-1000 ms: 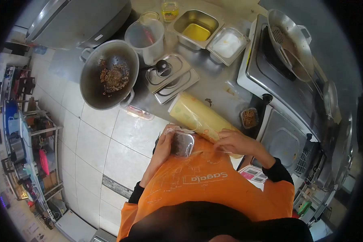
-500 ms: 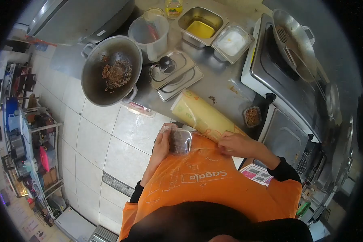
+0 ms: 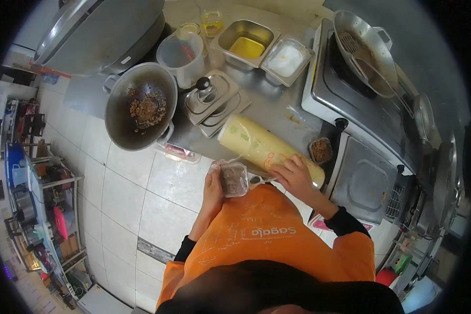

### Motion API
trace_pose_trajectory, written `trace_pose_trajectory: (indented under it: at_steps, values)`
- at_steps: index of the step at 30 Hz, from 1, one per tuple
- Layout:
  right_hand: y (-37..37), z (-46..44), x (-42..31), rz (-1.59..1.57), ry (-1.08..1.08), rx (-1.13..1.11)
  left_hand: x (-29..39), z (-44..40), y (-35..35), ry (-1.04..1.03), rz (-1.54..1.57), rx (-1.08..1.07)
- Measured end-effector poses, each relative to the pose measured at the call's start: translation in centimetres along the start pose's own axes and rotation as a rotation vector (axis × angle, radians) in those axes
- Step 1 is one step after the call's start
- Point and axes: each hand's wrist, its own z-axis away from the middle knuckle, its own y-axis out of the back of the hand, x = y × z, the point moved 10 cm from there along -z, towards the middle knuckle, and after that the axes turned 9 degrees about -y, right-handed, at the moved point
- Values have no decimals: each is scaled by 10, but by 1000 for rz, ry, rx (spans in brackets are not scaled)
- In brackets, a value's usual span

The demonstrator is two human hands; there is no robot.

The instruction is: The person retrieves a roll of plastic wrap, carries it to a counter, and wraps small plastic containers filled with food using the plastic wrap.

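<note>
My left hand (image 3: pixel 213 186) is closed on the side of a small clear plastic container (image 3: pixel 235 179), held in front of the orange apron (image 3: pixel 261 220). Clear film seems to cover the container. My right hand (image 3: pixel 292 174) is at the near side of a large yellow roll of plastic wrap (image 3: pixel 256 140), fingers bent together; a thin stretch of film appears between it and the container. The roll lies slantwise along the counter's front edge. Just beyond the roll's right end stands another small container (image 3: pixel 320 150) filled with brown food.
A wok (image 3: pixel 140 107) with brown food bits sits at the left. Behind the roll are metal lids (image 3: pixel 212 97), a plastic tub (image 3: pixel 182 58), a steel pan of yellow oil (image 3: pixel 246 44) and a pan of white contents (image 3: pixel 286 59). A stove (image 3: pixel 327 89) bears a frying pan (image 3: pixel 369 57).
The container has tilted to show its face more clearly. My right hand has moved slightly left and up along the roll. The camera view has shifted a little.
</note>
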Motion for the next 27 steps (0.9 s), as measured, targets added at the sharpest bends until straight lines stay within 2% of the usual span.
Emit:
trace_pose_trajectory:
  at_steps: [2, 4, 9, 10, 12, 13, 14, 15, 17, 18, 20, 21, 24, 27]
  values:
    - [4, 1, -2, 3, 39, 103, -3, 8, -12, 157, 149, 38]
    - [4, 2, -1, 27, 48, 101, -36, -4, -1, 98, 113, -22]
    - [6, 2, -1, 113, 48, 113, -64, -10, -11, -72, -84, -130]
    - [12, 1, -6, 135, 51, 131, -59, -2, -22, -13, -51, -107]
    - [29, 4, -23, 162, 48, 156, -60, 3, -29, -23, -106, -131]
    - [42, 9, -32, 186, -41, 167, -60, 5, -34, -32, -159, -150]
    - [49, 19, -37, 211, -132, 177, -59, 9, -39, -27, -85, -147]
    - [43, 37, -41, 216, -139, 183, -56, 13, -44, -28, -87, -157]
    - [9, 85, 1, -414, -520, 220, -54, 19, -47, -31, -62, -113]
    - [-13, 96, 6, -411, -526, 226, -60, 17, -45, -29, -58, -114]
    - [-84, 120, 31, -1150, -877, 188, -57, 24, -50, 1, -91, -148]
    - [-90, 119, 31, -1153, -880, 200, -59, 27, -54, 26, -121, -175]
    - [-94, 98, 19, -1471, -927, 289, -65, 35, -59, -26, -70, -217]
    - [-91, 95, 16, -1330, -809, 306, -52, 44, -55, 21, -88, -166]
